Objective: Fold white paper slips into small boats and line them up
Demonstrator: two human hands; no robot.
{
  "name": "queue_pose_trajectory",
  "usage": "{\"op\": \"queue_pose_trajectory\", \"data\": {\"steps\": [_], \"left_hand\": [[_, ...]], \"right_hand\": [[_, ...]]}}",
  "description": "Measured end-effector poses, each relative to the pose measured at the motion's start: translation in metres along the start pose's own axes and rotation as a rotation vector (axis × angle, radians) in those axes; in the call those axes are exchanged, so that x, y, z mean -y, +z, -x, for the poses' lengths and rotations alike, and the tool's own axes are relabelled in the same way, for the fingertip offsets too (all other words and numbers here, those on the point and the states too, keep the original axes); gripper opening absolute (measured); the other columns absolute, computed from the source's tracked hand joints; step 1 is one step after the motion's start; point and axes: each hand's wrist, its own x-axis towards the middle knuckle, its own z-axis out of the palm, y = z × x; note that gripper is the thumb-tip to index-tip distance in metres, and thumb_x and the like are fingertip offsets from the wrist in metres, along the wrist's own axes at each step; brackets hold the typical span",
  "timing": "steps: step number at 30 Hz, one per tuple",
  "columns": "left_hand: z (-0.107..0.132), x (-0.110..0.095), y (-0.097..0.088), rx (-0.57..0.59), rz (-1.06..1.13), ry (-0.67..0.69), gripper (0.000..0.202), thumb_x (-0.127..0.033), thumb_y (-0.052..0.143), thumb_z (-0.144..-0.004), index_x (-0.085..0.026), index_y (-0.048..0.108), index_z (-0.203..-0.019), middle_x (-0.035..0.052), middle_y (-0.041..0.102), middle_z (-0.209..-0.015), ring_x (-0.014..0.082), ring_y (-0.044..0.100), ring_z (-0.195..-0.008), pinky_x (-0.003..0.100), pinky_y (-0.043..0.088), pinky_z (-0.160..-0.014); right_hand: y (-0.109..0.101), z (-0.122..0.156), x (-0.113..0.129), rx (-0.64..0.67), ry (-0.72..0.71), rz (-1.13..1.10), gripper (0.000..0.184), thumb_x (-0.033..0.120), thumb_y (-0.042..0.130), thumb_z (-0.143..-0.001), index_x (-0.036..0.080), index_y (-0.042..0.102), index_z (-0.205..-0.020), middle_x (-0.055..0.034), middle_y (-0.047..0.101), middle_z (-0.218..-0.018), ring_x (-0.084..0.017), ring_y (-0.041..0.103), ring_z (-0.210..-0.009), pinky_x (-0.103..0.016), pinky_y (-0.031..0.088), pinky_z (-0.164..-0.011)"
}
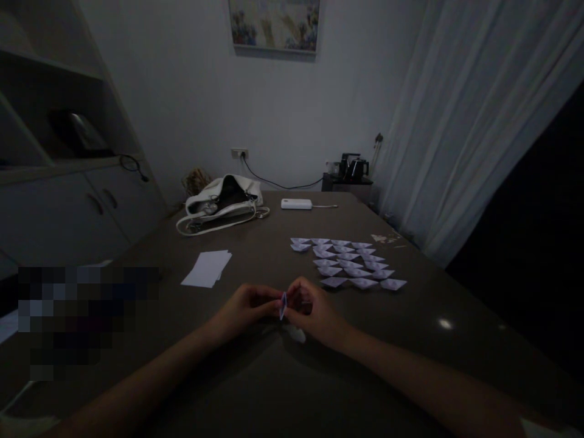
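Head view: taking the two hands as the clock's centre, the left hand (246, 306) and the right hand (316, 310) meet there, thumbs and fingertips of both pinched on a small folded paper (283, 305), held up on edge just above the worktop (274, 395). At two o'clock the paper boats (350, 265) stand in several close rows, and these look finished. The piece in the hands seems partway, as it is narrow and not opened into a boat like the others. At ten o'clock a few white sheets (205, 269) lie flat and overlapping, apparently unfolded paper left over; how many are in the stack cannot be told.

The fold in the hands shows almost edge-on and is partly covered by fingers, so its exact shape is unclear. A small pale thing (297, 334) at six o'clock, just below the right hand, is too dim to name. At nine o'clock a blocky blurred patch hides part of the scene. Rear boats overlap, the light is poor, and both forearms run out of the picture at the lower edges
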Motion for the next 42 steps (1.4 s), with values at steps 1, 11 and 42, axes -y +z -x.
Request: {"op": "queue_pose_trajectory", "data": {"steps": [1, 11, 42], "left_hand": [[0.0000, 0.0000, -0.0001, 0.000, 0.003, 0.001, 0.032, -0.034, 0.072, -0.072, -0.013, 0.072, -0.096, 0.0070, 0.075, -0.087, 0.0215, 0.068, -0.082, 0.034, 0.051, -0.082], [0.0006, -0.0015, 0.0015, -0.006, 0.022, 0.018, 0.035, -0.037, 0.073, -0.071, -0.012, 0.072, -0.095, 0.0068, 0.075, -0.087, 0.0227, 0.068, -0.085, 0.034, 0.051, -0.083], [0.0046, -0.0046, 0.0046, -0.065, -0.271, 0.123, 0.032, -0.037, 0.062, -0.078, -0.011, 0.070, -0.095, 0.0099, 0.074, -0.088, 0.0231, 0.068, -0.080, 0.029, 0.052, -0.070]], "right_hand": [[0.0001, -0.0001, 0.0001, -0.005, 0.008, -0.007, 0.019, 0.015, 0.063, -0.075, 0.019, 0.049, -0.088, 0.0007, 0.057, -0.077, -0.011, 0.055, -0.066, -0.023, 0.045, -0.059], [-0.0002, 0.0003, -0.0007, -0.007, 0.051, -0.073, 0.021, 0.021, 0.065, -0.076, 0.019, 0.048, -0.088, 0.0022, 0.059, -0.069, -0.011, 0.056, -0.059, -0.022, 0.043, -0.054], [-0.0046, -0.0091, -0.0027, 0.039, 0.148, -0.320, 0.015, 0.025, 0.066, -0.072, 0.018, 0.062, -0.085, 0.0041, 0.060, -0.059, -0.008, 0.053, -0.048, -0.020, 0.041, -0.049]]}}
